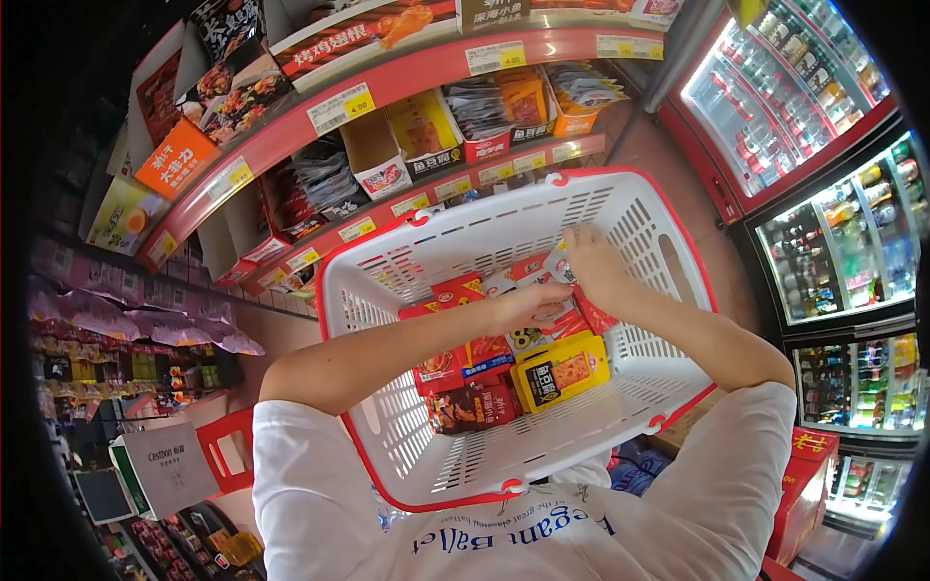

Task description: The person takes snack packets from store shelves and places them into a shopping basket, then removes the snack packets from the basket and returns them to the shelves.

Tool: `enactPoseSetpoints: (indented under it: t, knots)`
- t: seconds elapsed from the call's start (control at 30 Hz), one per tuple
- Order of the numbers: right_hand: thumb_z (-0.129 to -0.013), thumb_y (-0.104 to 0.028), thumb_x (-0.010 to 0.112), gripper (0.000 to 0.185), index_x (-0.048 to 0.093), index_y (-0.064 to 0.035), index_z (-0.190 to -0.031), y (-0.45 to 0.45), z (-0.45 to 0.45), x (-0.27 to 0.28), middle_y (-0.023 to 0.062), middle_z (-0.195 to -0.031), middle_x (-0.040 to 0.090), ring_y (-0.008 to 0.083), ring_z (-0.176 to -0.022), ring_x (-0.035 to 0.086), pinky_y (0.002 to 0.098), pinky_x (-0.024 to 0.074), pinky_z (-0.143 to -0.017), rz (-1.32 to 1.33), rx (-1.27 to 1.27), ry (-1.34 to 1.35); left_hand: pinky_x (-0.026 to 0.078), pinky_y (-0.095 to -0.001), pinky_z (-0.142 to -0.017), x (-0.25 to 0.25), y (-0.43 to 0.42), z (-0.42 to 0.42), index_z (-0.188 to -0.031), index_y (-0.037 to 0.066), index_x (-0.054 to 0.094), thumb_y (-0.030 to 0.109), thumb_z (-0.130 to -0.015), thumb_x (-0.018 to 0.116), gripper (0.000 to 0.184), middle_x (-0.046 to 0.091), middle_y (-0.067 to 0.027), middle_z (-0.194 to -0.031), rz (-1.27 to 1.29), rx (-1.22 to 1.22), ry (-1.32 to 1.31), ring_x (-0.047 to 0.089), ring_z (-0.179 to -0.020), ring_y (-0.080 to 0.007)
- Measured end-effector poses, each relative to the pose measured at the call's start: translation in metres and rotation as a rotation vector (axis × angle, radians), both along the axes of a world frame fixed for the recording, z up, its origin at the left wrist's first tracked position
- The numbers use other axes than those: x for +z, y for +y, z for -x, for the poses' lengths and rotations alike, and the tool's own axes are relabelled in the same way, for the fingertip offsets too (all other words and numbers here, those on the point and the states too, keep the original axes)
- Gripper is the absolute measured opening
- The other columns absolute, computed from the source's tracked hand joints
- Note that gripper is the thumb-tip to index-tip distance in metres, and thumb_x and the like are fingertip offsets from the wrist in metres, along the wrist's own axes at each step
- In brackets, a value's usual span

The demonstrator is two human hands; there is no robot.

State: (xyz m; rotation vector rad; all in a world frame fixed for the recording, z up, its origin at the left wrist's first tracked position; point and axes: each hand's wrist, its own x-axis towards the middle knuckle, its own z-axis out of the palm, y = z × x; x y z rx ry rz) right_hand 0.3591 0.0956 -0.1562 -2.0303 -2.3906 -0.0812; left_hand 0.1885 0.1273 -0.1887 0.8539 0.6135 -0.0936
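White slotted plastic basket with red rim [635, 373]: open side up before my torso; its high walls presumably keep the contents together.
Flat glossy red packets [441, 366]: overlapping inside the basket, likely because floor space is limited.
Yellow rectangular packet with black label [562, 372]: face up, toward my side of the basket.
Left hand [535, 306]: over the packets, fingers extended forward; I cannot tell whether they grip.
Right hand [593, 263]: inside the basket, just beside my left; fingertips' hold cannot be told.
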Motion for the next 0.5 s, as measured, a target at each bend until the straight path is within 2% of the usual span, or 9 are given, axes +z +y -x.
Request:
enactPoseSetpoints:
  t: [0.13, 0.2, 0.23, 0.3, 0.33, 0.4, 0.43, 0.5]
  knots:
    - [-0.08, -0.006, 0.059, 0.033, 0.053, 0.0002, -0.111, 0.0, -0.012, -0.029, 0.0203, -0.096, 0.062, 0.034, -0.089, 0.064, 0.0428, 0.0536, -0.07, -0.015, 0.042, -0.192, 0.034, -0.0405, -0.109, 0.008, -0.008, 0.002, -0.146, 0.007, 0.031, 0.04, -0.095, 0.053, 0.065, 0.035, -0.0086, -0.147, -0.029, 0.002, 0.027, 0.03, -0.14, -0.0229]
    - [-0.082, -0.015, 0.061, 0.02, 0.063, -0.007, -0.101, 0.0, -0.015, -0.032, 0.0119, -0.087, 0.069, 0.0259, -0.078, 0.068, 0.0357, 0.0523, -0.062, 0.314, -0.058, -0.193, 0.035, -0.04, -0.107, 0.01, -0.009, 0.002, -0.142, 0.006, 0.037, 0.042, -0.094, 0.053, 0.062, 0.039, -0.0099, -0.144, -0.099, -0.015, 0.018, 0.035, -0.137, -0.0232]
    - [-0.082, -0.015, 0.061, 0.02, 0.063, -0.007, -0.101, -0.001, -0.017, -0.033, 0.0119, -0.087, 0.069, 0.0259, -0.078, 0.068, 0.0357, 0.0523, -0.062, 0.312, -0.057, -0.193, 0.035, -0.04, -0.107, 0.011, -0.009, 0.001, -0.142, 0.006, 0.037, 0.042, -0.094, 0.053, 0.062, 0.039, -0.0099, -0.144, -0.1, -0.014, 0.018, 0.035, -0.137, -0.0232]
    - [-0.081, -0.017, 0.063, 0.013, 0.069, -0.0069, -0.087, -0.004, -0.018, -0.024, 0.0086, -0.08, 0.071, 0.0262, -0.07, 0.07, 0.0365, 0.052, -0.057, 0.473, 0.027, -0.227, 0.041, -0.0353, -0.101, 0.013, -0.01, -0.003, -0.131, 0.004, 0.047, 0.037, -0.095, 0.054, 0.049, 0.051, -0.0099, -0.133, -0.215, 0.006, 0.065, 0.05, -0.124, -0.0215]
    - [-0.081, -0.017, 0.063, 0.013, 0.069, -0.0069, -0.087, -0.004, -0.018, -0.021, 0.0086, -0.08, 0.071, 0.0262, -0.07, 0.07, 0.0365, 0.052, -0.057, 0.471, 0.027, -0.229, 0.041, -0.0353, -0.101, 0.015, -0.014, -0.007, -0.131, 0.004, 0.047, 0.037, -0.095, 0.054, 0.049, 0.051, -0.0099, -0.133, -0.216, 0.007, 0.063, 0.05, -0.124, -0.0215]
    - [-0.079, -0.019, 0.064, 0.014, 0.071, -0.0059, -0.078, -0.004, -0.017, -0.009, 0.0084, -0.078, 0.07, 0.0251, -0.071, 0.069, 0.0363, 0.0521, -0.057, 0.56, 0.025, -0.086, 0.047, -0.0294, -0.091, 0.029, -0.021, -0.013, -0.112, 0.003, 0.057, 0.029, -0.097, 0.054, 0.031, 0.064, -0.0081, -0.111, -0.488, 0.141, -0.146, 0.061, -0.102, -0.0179]
    - [-0.079, -0.019, 0.064, 0.014, 0.071, -0.0059, -0.078, -0.004, -0.02, 0.0, 0.0084, -0.078, 0.07, 0.0251, -0.071, 0.069, 0.0363, 0.0521, -0.057, 0.555, 0.022, -0.088, 0.047, -0.0294, -0.091, 0.036, -0.022, -0.014, -0.112, 0.003, 0.057, 0.029, -0.097, 0.054, 0.031, 0.064, -0.0081, -0.111, -0.492, 0.14, -0.149, 0.061, -0.102, -0.0179]
    - [-0.077, -0.02, 0.064, 0.017, 0.07, -0.0042, -0.082, 0.0, -0.023, 0.031, 0.0107, -0.075, 0.069, 0.0233, -0.07, 0.068, 0.0369, 0.0517, -0.056, 0.765, 0.044, 0.316, 0.049, -0.0267, -0.081, 0.089, -0.027, -0.011, -0.098, 0.002, 0.06, 0.022, -0.098, 0.054, 0.021, 0.067, -0.0056, -0.093, -0.721, 0.131, -0.357, 0.063, -0.086, -0.015]
